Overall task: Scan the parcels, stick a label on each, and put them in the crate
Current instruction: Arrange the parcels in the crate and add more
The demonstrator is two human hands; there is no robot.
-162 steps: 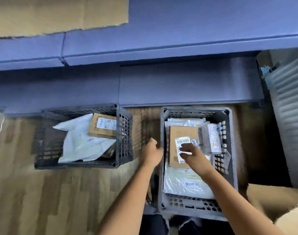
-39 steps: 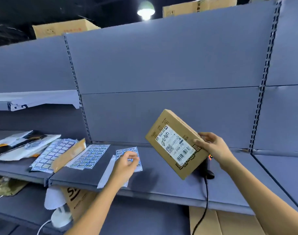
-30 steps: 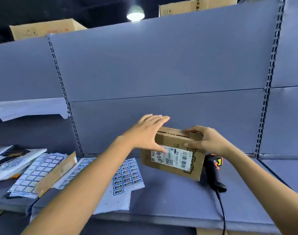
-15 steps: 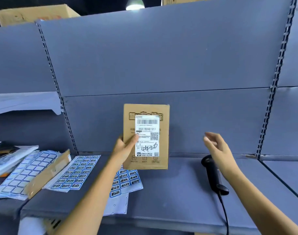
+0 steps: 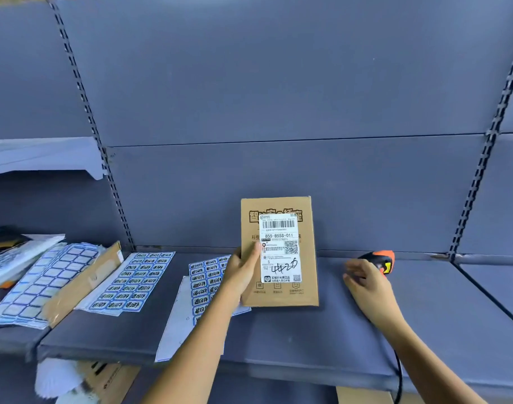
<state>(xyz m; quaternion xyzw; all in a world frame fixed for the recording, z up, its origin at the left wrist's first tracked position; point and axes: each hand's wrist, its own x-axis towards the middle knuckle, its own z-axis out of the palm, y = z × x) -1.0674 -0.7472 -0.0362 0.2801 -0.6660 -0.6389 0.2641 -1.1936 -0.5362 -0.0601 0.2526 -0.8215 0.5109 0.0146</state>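
Since half a second ago the right hand [image 5: 366, 287] has dropped beside the orange-headed barcode scanner [image 5: 380, 258], which lies just behind it on the shelf [image 5: 307, 339]. Its fingers are loosely bent, blurred and closed round nothing, and whether they touch the scanner cannot be told. The left hand [image 5: 243, 272] grips the cardboard parcel [image 5: 278, 295] by its left edge, thumb on the front, holding it upright with its shipping label [image 5: 280, 249] facing the camera. Sheets of blue stickers [image 5: 130, 281] lie on the shelf to the left of that hand.
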